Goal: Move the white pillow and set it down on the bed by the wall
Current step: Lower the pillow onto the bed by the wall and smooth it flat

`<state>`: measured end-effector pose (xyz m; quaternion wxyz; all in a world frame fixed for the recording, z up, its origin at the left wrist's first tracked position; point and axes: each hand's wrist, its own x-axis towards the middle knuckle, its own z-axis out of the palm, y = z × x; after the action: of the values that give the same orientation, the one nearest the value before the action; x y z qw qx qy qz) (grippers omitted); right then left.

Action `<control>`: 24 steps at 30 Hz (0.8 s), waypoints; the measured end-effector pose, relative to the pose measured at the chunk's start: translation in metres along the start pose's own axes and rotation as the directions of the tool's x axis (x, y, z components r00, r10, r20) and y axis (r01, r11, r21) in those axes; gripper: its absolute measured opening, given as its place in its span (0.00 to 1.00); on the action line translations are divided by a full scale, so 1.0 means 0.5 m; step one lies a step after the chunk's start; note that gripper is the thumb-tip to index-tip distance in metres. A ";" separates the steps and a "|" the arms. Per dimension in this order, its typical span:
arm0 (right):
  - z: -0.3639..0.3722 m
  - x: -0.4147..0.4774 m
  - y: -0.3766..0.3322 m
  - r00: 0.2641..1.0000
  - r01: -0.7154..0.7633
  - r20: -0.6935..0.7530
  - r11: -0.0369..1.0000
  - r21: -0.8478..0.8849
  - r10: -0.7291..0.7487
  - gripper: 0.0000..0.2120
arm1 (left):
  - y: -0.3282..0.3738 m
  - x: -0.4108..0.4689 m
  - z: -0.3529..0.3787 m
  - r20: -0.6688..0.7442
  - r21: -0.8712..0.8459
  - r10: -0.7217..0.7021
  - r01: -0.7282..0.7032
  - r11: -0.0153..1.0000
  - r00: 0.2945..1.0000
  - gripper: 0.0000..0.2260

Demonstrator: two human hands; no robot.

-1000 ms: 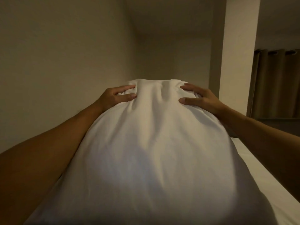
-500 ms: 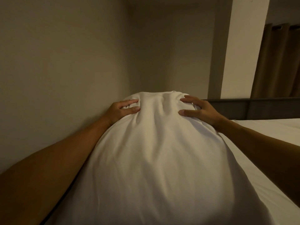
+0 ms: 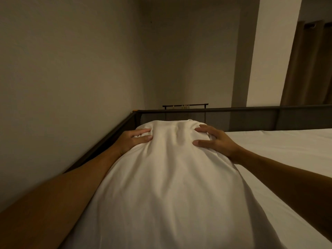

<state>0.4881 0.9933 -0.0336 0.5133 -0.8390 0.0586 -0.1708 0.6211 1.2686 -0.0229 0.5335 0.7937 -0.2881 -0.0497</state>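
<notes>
The white pillow [image 3: 170, 186] fills the middle and bottom of the view, stretched lengthwise away from me. My left hand [image 3: 133, 140] grips its far left corner and my right hand [image 3: 213, 140] grips its far right corner, fingers pressed into the cloth. The pillow lies along the left side of the bed [image 3: 280, 159], which has a white sheet, close to the beige wall [image 3: 62, 87]. Whether the pillow's underside rests on the mattress is hidden.
A dark bed frame rail [image 3: 251, 111] runs across the far end and down the left side by the wall. Beyond it stand a dark rack [image 3: 185, 105], a pale pillar [image 3: 251, 60] and brown curtains [image 3: 309, 69].
Both hands and the pillow have gone down and forward towards the far end of the bed. The bed frame and more of the sheet have come into view.
</notes>
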 end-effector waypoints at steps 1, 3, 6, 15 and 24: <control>0.005 0.001 0.005 1.000 -0.009 0.007 1.000 -0.003 0.009 0.28 | -0.005 -0.001 0.001 0.000 0.005 -0.009 0.009 1.000 1.000 0.14; 0.012 0.002 0.011 0.999 -0.030 0.019 1.000 -0.007 0.030 0.29 | -0.017 -0.001 0.001 0.002 0.022 -0.024 0.024 0.999 1.000 0.14; 0.016 0.002 0.020 0.998 -0.053 0.044 0.998 -0.023 0.054 0.30 | -0.033 -0.001 -0.001 0.019 0.040 -0.047 0.047 0.998 0.999 0.18; 0.012 0.005 0.046 0.982 -0.118 0.133 0.984 -0.131 0.136 0.32 | -0.071 0.009 -0.004 0.108 0.173 -0.111 0.092 0.981 0.988 0.26; -0.016 0.069 0.003 0.985 -0.081 0.081 0.812 -0.578 0.155 0.38 | -0.032 0.069 -0.030 0.069 0.606 -0.158 0.085 0.791 0.985 0.31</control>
<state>0.5178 0.9765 -0.0239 0.2500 -0.9579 0.1272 -0.0606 0.6620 1.2674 -0.0228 0.2323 0.9344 -0.2678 -0.0360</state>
